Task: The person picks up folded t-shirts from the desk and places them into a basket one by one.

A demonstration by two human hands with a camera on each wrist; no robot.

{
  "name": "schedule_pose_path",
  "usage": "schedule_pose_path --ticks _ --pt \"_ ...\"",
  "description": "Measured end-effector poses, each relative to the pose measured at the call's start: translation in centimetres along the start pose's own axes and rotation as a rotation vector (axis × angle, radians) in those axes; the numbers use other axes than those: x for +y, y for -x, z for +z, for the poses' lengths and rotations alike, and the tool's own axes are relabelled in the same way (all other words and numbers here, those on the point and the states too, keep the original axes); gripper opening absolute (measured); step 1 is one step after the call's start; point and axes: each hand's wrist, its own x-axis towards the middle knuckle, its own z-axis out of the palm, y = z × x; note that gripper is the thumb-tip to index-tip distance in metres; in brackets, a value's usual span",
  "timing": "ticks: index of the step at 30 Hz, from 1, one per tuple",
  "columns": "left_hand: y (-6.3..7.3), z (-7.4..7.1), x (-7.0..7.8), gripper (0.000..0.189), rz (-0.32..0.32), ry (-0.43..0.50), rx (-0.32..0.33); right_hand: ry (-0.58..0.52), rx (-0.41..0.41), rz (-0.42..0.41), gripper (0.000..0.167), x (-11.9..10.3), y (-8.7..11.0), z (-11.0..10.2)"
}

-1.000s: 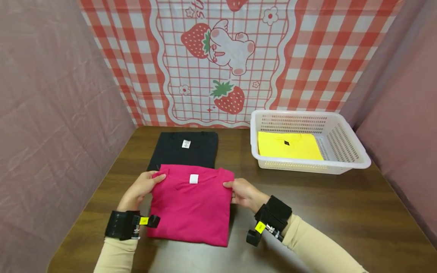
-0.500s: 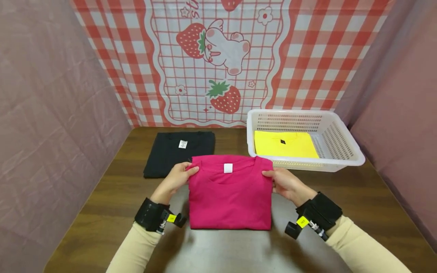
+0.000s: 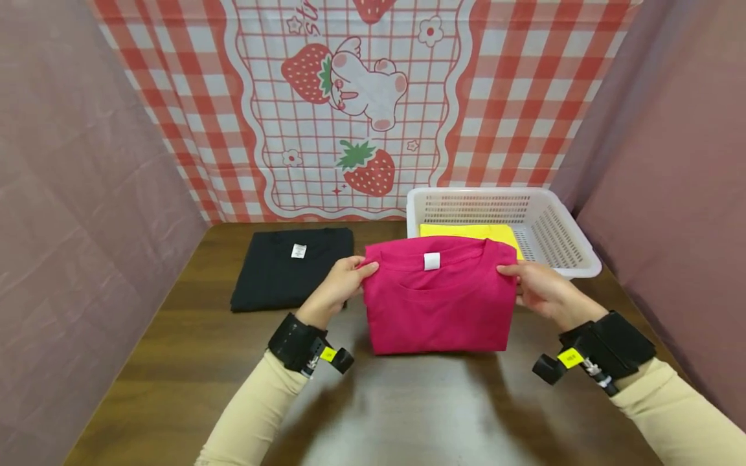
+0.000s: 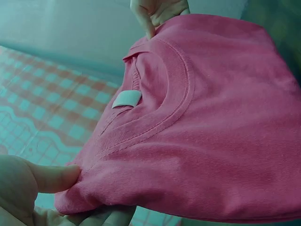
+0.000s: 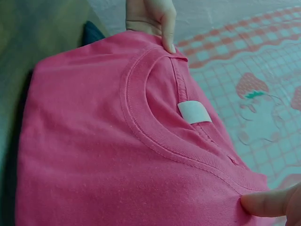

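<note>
Head view is bright and even, pale glare on the table (image 3: 419, 408) at 6 o'clock and soft shadows near 7 and 5, while both wrist views run dim, teal-tinted, checked cloth (image 5: 249, 108) soft, right wrist darkest toward 10.

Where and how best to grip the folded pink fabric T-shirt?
Probably both upper corners, flanking the round neckline, one hand from each side, thumbs in front. The left hand and right hand pinch the pink T-shirt there; its folded body hangs below, so paired corners should keep it spread.
</note>
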Motion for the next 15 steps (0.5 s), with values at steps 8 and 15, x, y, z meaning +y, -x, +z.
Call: schedule_pose_path --ticks 8,15 --pt "-1.3 2.3 4.3 0.031 0.074 -0.033 -0.003 -0.067 0.033 -0.053 0.01 -2.7 1.6 -3.2" --pt "-2.6 3.7 8.1 0.029 0.137 -0.08 0.022 -0.153 0.057 -0.07 0.007 -6.3 2.3 -6.2"
